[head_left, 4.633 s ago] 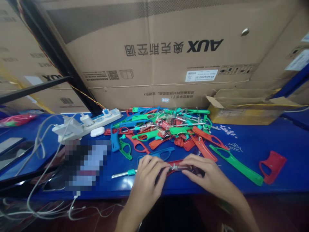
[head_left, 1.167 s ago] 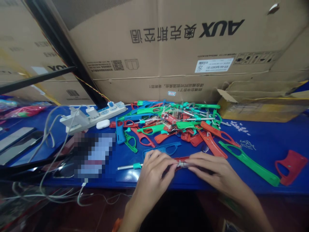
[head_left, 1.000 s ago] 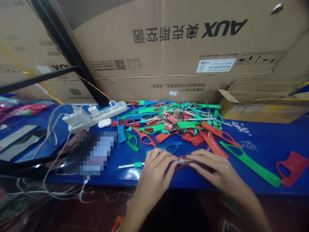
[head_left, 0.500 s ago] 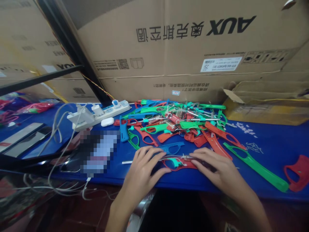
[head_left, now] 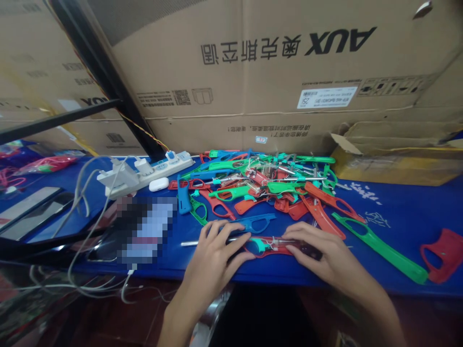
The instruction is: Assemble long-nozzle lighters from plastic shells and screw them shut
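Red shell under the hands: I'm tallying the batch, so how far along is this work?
Done: no finished pieces can be told apart. In hand: the right hand grips one red shell on the blue table, a teal insert in it, the left hand flat beside. Left: the mixed pile behind lies loose.

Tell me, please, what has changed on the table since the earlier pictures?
The left hand has spread flat over the metal rod. The teal part, earlier on the rod left of that hand, now shows to the right, in the red shell between the hands. The right hand stays on the shell; the coloured pile is unchanged.
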A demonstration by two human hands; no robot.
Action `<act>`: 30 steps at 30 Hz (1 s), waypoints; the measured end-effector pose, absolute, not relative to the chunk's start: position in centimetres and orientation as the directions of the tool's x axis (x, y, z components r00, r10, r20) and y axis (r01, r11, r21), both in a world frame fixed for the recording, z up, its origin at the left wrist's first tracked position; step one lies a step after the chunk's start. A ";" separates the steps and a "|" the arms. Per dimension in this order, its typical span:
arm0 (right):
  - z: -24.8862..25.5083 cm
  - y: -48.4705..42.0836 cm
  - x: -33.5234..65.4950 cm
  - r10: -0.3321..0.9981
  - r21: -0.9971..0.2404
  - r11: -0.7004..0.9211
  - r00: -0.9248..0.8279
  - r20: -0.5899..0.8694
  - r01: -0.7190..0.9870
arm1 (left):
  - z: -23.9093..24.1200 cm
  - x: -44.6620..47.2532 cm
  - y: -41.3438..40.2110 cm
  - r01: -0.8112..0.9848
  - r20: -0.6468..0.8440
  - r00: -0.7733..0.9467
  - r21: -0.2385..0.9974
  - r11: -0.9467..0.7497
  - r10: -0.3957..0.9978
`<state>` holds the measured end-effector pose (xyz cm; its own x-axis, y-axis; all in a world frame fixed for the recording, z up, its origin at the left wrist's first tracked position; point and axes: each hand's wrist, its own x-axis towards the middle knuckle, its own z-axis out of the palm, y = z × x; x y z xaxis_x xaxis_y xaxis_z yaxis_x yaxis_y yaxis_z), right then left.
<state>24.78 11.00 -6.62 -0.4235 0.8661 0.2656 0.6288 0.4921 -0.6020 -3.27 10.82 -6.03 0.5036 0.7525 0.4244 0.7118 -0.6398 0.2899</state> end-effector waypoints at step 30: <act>-6.0 10.8 24.4 0.773 -0.454 0.635 -0.512 0.375 0.625 | -6.0 -3.2 10.4 0.673 0.388 0.528 0.352 -0.651 0.756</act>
